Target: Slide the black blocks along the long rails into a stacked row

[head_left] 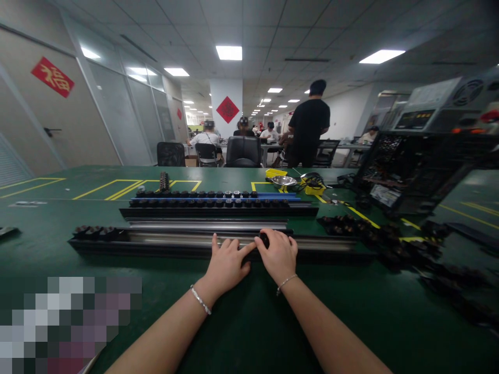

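Observation:
A long black channel rail (327, 245) with a shiny inner strip lies crosswise in front of me. My left hand (227, 261) rests at the rail's near edge, its fingers spread and one finger pointing toward the right hand. Between the thumb and fingers of my right hand (279, 255) is a small black round part (264, 240), held over the rail; my fingers hide most of it. Several dark block-like parts (93, 232) sit in the rail's left end.
Behind lies another rail (218, 213) with rows of black round parts. Dark loose parts (409, 246) are heaped at right, near an open computer case (413, 171). A metal bowl (284, 181) and yellow trays stand farther back. One person (310, 122) stands beyond the table.

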Demonstrator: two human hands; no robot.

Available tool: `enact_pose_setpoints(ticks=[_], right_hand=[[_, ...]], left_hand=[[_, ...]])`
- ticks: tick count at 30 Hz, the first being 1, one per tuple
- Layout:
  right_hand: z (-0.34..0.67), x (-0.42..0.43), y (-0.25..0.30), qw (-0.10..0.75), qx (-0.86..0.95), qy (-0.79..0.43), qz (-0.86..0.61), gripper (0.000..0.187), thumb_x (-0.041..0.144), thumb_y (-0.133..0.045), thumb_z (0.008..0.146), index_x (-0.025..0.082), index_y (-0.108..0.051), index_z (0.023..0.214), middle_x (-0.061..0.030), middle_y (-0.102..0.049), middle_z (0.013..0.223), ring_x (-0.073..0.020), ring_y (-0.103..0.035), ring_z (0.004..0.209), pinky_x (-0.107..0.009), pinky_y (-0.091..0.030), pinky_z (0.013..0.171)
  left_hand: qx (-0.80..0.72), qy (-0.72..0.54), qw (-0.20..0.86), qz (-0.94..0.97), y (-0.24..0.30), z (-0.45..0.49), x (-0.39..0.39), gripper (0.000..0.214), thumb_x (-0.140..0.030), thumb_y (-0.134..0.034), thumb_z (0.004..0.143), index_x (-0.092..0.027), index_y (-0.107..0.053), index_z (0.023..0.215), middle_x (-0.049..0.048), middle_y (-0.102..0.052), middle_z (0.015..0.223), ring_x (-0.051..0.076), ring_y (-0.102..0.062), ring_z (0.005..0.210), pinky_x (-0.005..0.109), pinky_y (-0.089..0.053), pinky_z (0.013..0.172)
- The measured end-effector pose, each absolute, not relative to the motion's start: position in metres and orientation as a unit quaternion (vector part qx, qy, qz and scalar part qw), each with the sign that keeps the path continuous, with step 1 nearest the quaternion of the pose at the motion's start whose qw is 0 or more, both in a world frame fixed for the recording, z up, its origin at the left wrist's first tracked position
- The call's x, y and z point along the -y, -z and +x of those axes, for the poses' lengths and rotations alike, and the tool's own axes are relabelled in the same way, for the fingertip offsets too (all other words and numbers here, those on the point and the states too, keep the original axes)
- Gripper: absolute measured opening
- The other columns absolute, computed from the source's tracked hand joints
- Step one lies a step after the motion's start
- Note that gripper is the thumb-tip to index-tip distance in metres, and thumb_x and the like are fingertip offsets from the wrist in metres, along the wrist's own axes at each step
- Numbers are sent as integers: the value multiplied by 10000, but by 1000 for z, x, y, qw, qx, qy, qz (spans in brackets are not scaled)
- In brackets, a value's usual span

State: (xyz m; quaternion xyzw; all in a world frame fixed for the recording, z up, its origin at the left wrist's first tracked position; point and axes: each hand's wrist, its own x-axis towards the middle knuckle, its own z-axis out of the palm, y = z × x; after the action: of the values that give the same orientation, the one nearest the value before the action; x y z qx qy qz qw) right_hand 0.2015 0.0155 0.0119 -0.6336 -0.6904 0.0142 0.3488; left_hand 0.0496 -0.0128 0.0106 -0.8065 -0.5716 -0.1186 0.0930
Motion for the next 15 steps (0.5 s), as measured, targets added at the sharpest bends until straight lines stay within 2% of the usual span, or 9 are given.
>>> enact_pose_setpoints(ticks=[9, 15], right_hand=[[201, -14, -10, 361, 695, 12, -622, 223, 343, -477, 853, 252, -606, 1011, -67, -677, 1059, -230, -547, 1067, -477, -246, 992], [205, -15, -10, 361, 699, 17, -617, 190, 316, -488, 846, 235, -592, 984, -57, -676, 1017, -222, -562, 1026, -468, -244, 993]], left_hand=[[567, 134, 95, -807, -11, 49, 16, 536, -340, -535, 829, -429, -401, 1340, 16, -586, 1015, 237, -521, 1020, 658, -88, 1073], [568, 136, 94, -806, -11, 49, 16, 528, -334, -531, 831, -426, -409, 1336, 16, -589, 1008, 235, -524, 1018, 661, -87, 1071]])
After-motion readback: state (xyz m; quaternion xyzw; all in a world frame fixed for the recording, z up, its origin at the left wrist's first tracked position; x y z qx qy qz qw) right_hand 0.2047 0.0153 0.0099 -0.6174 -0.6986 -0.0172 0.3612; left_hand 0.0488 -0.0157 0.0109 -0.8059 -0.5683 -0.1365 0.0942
